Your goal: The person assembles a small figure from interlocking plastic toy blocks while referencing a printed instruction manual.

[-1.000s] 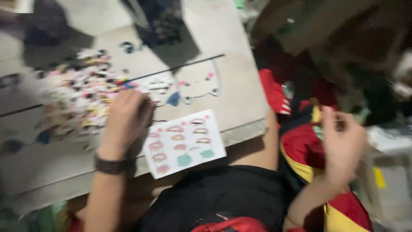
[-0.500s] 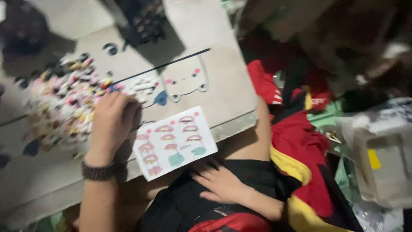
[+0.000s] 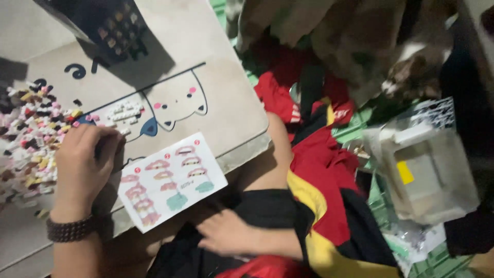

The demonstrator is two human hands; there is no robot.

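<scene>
**Pink and brown bricks under the left hand**

Beige, the low plastic table carries a cartoon cat face drawn in dark lines. At about nine o'clock on it lies a scatter of tiny pink, brown, yellow and white building bricks. The left hand, with a dark beaded bracelet at its wrist, rests knuckles-up at the edge of that scatter, fingers curled down onto the tabletop; whether they pinch a brick cannot be told. Just beside it, towards four o'clock, a white instruction sheet with pink step drawings lies flat at the table's near edge. The right hand lies loosely open and blurred on the black fabric over the lap, at six o'clock, holding nothing. A clear plastic box sits at three o'clock.
</scene>
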